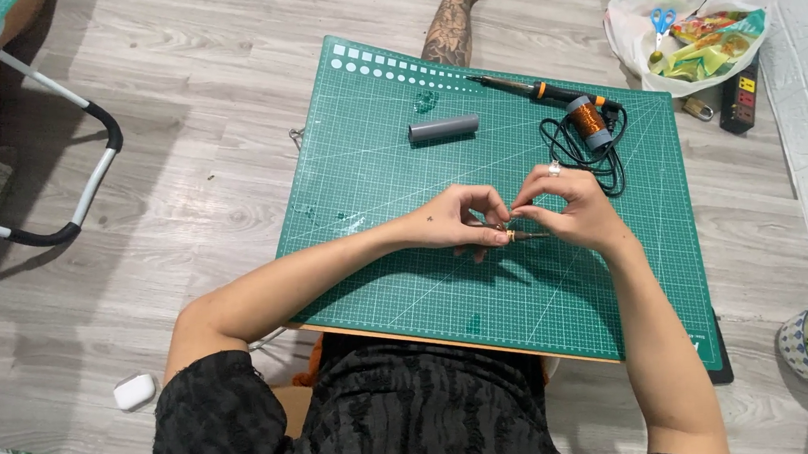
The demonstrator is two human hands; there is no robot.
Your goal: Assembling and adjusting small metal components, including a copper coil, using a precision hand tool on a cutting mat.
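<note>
Both hands meet over the middle of the green gridded cutting mat (409, 284), which serves as the bench here, lying on the grey wood-look floor (189, 177). The left hand (452, 221) and the right hand (566, 209) are each pinched shut on opposite parts of one small slender metal piece (518, 236), brownish and brassy with a thin dark tip pointing right; it sits just above the mat, between the fingertips. It is too small to tell exactly what it is, possibly a fine rod wound with wire.

The main risk, as I judge it, is the piece slipping from so fine a pinch and rolling off across the mat, or bending if the two hands pull unevenly. The black-and-orange soldering iron (547, 91) lies at the far edge of the mat with its black cord (576, 151) coiled close to the right hand; a stray wrist could snag that cord and drag the iron. A copper wire spool (591, 118) rests on the cord, and a grey plastic tube (443, 129) lies apart, further left.
</note>
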